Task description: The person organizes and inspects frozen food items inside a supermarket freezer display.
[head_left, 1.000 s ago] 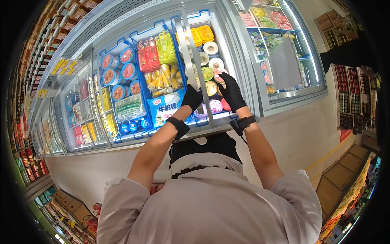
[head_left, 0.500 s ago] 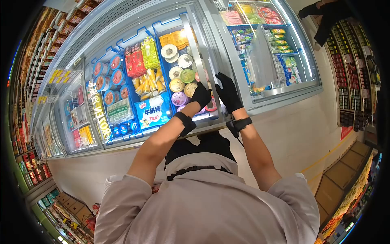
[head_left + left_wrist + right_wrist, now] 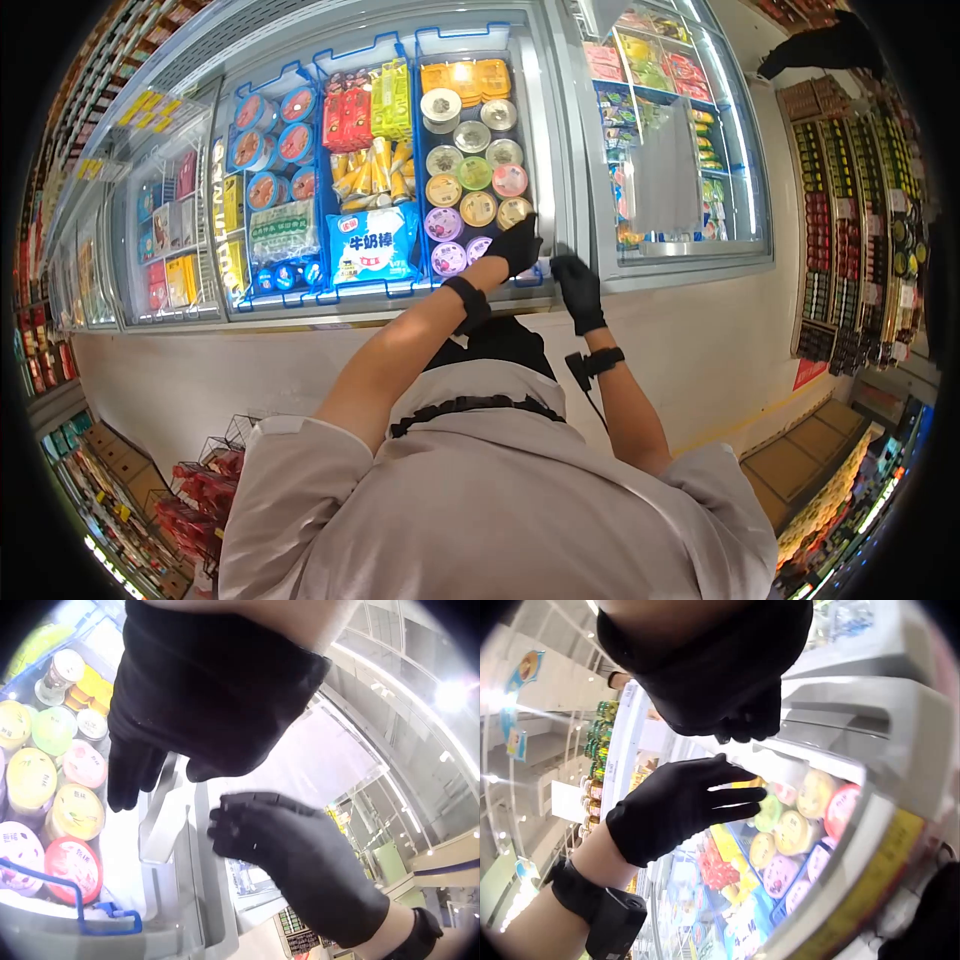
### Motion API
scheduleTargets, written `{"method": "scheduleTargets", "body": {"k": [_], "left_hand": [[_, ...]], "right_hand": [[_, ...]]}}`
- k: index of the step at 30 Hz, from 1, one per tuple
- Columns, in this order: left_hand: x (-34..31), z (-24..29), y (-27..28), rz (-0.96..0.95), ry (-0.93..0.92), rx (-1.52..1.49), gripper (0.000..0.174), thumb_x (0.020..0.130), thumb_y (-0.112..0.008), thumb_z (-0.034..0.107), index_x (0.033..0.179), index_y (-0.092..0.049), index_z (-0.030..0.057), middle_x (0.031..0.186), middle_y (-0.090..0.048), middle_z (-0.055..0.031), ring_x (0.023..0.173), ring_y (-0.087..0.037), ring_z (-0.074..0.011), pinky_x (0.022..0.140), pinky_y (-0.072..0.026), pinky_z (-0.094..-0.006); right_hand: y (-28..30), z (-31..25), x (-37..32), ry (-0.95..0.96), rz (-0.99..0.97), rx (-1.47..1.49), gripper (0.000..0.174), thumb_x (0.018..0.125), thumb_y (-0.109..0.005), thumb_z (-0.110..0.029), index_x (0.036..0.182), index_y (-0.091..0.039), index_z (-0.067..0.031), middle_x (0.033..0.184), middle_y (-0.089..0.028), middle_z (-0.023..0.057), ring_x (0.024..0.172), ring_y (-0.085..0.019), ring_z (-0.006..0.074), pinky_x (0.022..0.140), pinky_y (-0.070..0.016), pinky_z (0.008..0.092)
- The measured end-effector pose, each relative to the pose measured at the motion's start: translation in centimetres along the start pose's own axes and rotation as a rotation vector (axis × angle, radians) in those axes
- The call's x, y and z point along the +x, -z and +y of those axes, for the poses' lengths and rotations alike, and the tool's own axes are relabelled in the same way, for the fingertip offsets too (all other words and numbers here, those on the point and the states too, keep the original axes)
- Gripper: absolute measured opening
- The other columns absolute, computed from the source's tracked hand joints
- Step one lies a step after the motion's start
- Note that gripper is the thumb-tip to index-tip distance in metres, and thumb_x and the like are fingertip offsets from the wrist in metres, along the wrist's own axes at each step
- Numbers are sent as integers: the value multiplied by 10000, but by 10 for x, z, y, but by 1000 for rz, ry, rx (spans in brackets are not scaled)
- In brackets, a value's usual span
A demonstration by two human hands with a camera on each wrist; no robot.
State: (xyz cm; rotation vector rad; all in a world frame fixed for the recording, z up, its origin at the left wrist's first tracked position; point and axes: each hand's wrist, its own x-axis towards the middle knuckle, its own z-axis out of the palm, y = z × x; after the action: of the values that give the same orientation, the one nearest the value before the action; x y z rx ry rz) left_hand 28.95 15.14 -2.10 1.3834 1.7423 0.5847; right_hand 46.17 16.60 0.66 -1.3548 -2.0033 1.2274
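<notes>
My black-gloved left hand (image 3: 515, 248) is over the front right corner of the open freezer section, its fingers straight in the right wrist view. In the left wrist view, those fingers point down beside a light grey strip (image 3: 163, 832) at the freezer's side. My right hand (image 3: 578, 290), also gloved, is just to the right at the front rim, fingers loosely bent and holding nothing. Left of the left hand stand round ice cream cups (image 3: 477, 208) with yellow, green, pink and purple lids, in a blue wire basket (image 3: 799, 879).
Further left are a blue-and-white bag (image 3: 372, 245), yellow-wrapped cones (image 3: 375, 170), red packs (image 3: 347, 120) and large blue tubs (image 3: 255, 150). A second freezer section (image 3: 690, 250) adjoins on the right. Stocked shelves (image 3: 850, 230) and a dark-sleeved arm (image 3: 820, 48) are beyond it.
The sliding lid's frame has moved right, uncovering the cups. My left hand has followed it to the right; the right hand has dropped from above the cups to the front rim, its fingers now more bent.
</notes>
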Motion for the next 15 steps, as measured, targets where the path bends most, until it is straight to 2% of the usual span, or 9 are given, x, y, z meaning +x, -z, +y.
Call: {"method": "scheduleTargets", "body": {"k": [2, 4, 6, 9, 10, 12, 13, 14, 15], "left_hand": [[-44, -1, 9, -2, 43, -78, 424, 888, -507, 233, 1241, -441, 7, 1157, -567, -230, 1069, -547, -386, 887, -444, -435], [-83, -20, 11, -19, 70, -112, 335, 897, -501, 234, 1141, -565, 13, 1162, -585, -197, 1067, -561, -357, 926, -439, -403], [-125, -35, 24, 16, 58, -211, 275, 903, -470, 203, 1104, -579, 50, 1067, -618, -200, 983, -595, -355, 853, -471, -430], [-174, -69, 45, -42, 180, -156, 283, 905, -492, 196, 1128, -574, 41, 1059, -626, -195, 978, -603, -345, 855, -477, -412], [-192, -80, 53, 4, 109, -96, 287, 911, -493, 197, 1130, -576, 31, 1059, -630, -196, 972, -611, -334, 855, -479, -386], [-221, -94, 71, 24, 171, -189, 284, 917, -483, 198, 1123, -584, 32, 1069, -628, -196, 974, -613, -322, 868, -476, -376], [-235, -99, 79, 55, 225, -266, 280, 866, -546, 222, 1036, -618, 12, 1053, -626, -202, 967, -613, -320, 878, -475, -389], [-248, -108, 88, 63, 228, -271, 280, 866, -546, 222, 1036, -618, 12, 1053, -626, -202, 967, -613, -320, 878, -475, -389], [-261, -116, 96, -58, 124, -21, 309, 883, -516, 204, 1125, -577, 21, 1116, -605, -198, 1020, -593, -318, 902, -460, -383]], "right_hand": [[-10, 42, -47, -168, -237, 342, 212, 885, -531, -119, 1024, -639, 1, 983, -673, 103, 889, -636, 241, 775, -493, 312], [-22, 77, -100, -415, -530, 256, 251, 902, -509, -176, 1014, -630, 13, 948, -664, 90, 870, -619, 202, 774, -484, 303], [-47, 93, -149, -383, -585, -31, 298, 923, -467, -227, 1027, -626, 2, 948, -650, 94, 890, -601, 190, 785, -472, 299], [-63, 109, -179, -446, -702, -129, 369, 931, -465, -295, 1067, -618, 13, 929, -656, 91, 822, -588, 169, 760, -467, 310], [-67, 106, -187, -446, -710, -128, 369, 931, -465, -295, 1067, -618, 13, 929, -656, 91, 822, -588, 169, 760, -467, 310], [-69, 88, -200, -729, -758, 130, 394, 934, -449, -308, 1094, -610, 13, 1013, -655, 85, 893, -580, 183, 813, -457, 322], [-81, 101, -215, -603, -766, 192, 433, 935, -447, -351, 1135, -599, 1, 1071, -639, 78, 940, -562, 163, 841, -447, 303], [-94, 87, -220, -766, -776, 238, 451, 940, -451, -362, 1188, -577, -7, 1087, -629, 84, 963, -554, 162, 851, -439, 287], [-104, 56, -221, -858, -713, 201, 443, 948, -440, -356, 1199, -571, -15, 1129, -615, 79, 989, -557, 164, 872, -435, 287]]}}
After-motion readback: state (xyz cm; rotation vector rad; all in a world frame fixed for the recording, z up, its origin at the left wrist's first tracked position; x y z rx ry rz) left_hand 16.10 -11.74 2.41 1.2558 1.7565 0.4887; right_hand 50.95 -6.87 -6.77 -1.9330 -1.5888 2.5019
